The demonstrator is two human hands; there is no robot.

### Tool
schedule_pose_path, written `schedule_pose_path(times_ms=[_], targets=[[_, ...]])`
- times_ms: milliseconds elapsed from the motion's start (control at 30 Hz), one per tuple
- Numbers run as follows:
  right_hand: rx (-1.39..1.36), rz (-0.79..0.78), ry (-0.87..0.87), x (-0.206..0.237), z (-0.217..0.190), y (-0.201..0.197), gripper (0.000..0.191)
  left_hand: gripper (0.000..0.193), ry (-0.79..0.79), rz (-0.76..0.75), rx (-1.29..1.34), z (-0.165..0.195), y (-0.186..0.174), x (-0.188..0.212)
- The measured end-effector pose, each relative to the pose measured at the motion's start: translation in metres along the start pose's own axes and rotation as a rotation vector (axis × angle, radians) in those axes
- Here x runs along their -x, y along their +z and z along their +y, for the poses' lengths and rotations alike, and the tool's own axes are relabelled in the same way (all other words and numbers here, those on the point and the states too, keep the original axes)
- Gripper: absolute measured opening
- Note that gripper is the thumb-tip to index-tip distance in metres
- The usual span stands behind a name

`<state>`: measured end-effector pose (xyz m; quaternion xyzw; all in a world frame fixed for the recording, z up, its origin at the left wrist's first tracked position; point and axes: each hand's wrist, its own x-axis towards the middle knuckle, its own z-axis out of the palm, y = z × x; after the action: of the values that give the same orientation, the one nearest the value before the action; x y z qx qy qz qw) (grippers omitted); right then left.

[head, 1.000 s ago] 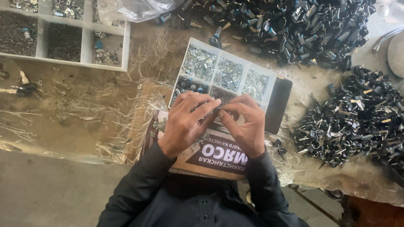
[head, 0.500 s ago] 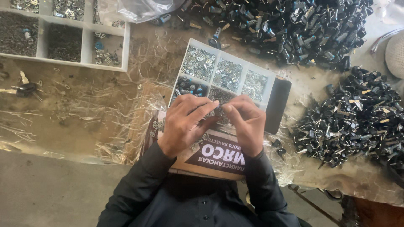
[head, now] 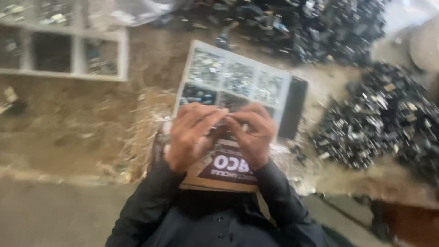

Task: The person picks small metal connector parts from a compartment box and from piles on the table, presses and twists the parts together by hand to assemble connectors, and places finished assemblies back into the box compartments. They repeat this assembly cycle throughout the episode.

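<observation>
Hands, left (head: 192,135) and right (head: 254,135), pinch a blurred tiny part mid-frame over tray (head: 238,75); likely light, stiff, fiddly, best held fingertip-to-fingertip.

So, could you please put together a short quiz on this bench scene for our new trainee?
1. True or false: the left hand and the right hand meet fingertip to fingertip above the white compartment tray.
2. Which lies to the person's right? A) the heap of small black parts B) the second divided tray C) the cardboard piece
3. What is under the wrists, between the person and the white compartment tray?

Key: 1 true; 2 A; 3 the cardboard piece. Whatever the fingers pinch is too blurred to name.
</observation>
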<state>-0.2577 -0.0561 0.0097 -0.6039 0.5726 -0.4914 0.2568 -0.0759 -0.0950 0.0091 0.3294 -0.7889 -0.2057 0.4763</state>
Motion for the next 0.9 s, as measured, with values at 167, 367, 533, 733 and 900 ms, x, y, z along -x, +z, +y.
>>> schedule_pose_path(times_ms=[167, 367, 533, 733, 900], targets=[[-0.603, -0.102, 0.364, 0.004, 0.004, -0.023, 0.015, 0.043, -0.046, -0.002, 0.127, 0.010, 0.009, 0.004], [-0.034, -0.072, 0.147, 0.020, -0.025, -0.033, 0.030, 0.044, -0.089, -0.046, 0.188, 0.018, 0.011, 0.011], [-0.790, -0.179, 0.559, 0.021, -0.039, -0.041, 0.027, 0.046, -0.113, -0.109, 0.367, 0.016, 0.011, 0.014], [0.396, 0.041, -0.148, 0.094, -0.047, -0.020, 0.023, 0.052, -0.330, 0.398, 0.521, -0.003, -0.019, 0.033], [0.455, -0.343, -0.253, 0.138, -0.043, 0.027, 0.036, 0.051, -0.320, 0.414, 0.325, 0.017, -0.081, 0.076]])
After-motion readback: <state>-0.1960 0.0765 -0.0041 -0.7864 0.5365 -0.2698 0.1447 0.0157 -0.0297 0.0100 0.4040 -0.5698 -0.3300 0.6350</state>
